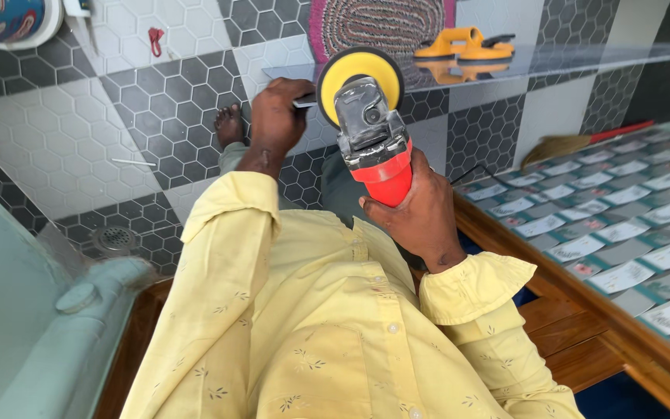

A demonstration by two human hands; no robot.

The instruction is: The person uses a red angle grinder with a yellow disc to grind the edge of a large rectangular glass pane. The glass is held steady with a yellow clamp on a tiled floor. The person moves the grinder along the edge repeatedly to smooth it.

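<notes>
Yellow shirt sleeves [312, 310] fill the bottom of the view, closest to the lens, with buttoned cuffs at both wrists. Just beyond them the right hand [420, 213] is clenched around the red body of a polishing tool [374, 136], whose long axis runs almost straight away from the person, its grey gear head leading up to a round yellow pad [354, 71] that faces the camera. To the left, the left hand [277, 116] grips the near end of a glass sheet [505, 66], fingers curled over the edge right beside the pad, which touches or nearly touches that same edge. A bare foot [230, 124] rests on the hexagon-tiled floor [102, 132] just left of that hand. The glass stretches away to the right with open tile below it. On the right a wooden bed frame [583, 310] borders the working space closely. Farther off, an orange double suction lifter [465, 45] sits on the glass, a patterned mat [381, 23] lies behind, and a broom [575, 143] lies by the bed.
</notes>
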